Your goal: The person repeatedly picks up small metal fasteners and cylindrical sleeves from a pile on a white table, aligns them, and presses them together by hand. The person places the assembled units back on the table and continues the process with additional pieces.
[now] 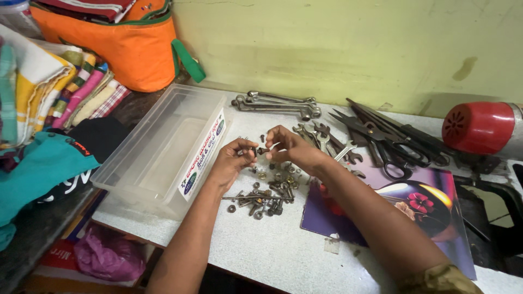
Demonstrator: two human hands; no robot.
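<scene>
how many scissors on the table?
2, as far as shows: black-handled scissors lie overlapping at the back right of the table, between the wrenches and the red cylinder; more may be hidden.

A white rectangular label (203,155) with red, blue and green print sits on the clear box's (158,147) right wall, left of centre.

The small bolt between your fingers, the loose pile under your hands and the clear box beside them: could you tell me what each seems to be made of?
The small bolt, pinched between the left hand and right hand, looks like dark, dull metal, probably steel. The loose pile mixes grey and brassy pieces with glints, so apparently plated metal. The clear box looks like see-through, slightly cloudy plastic.
</scene>
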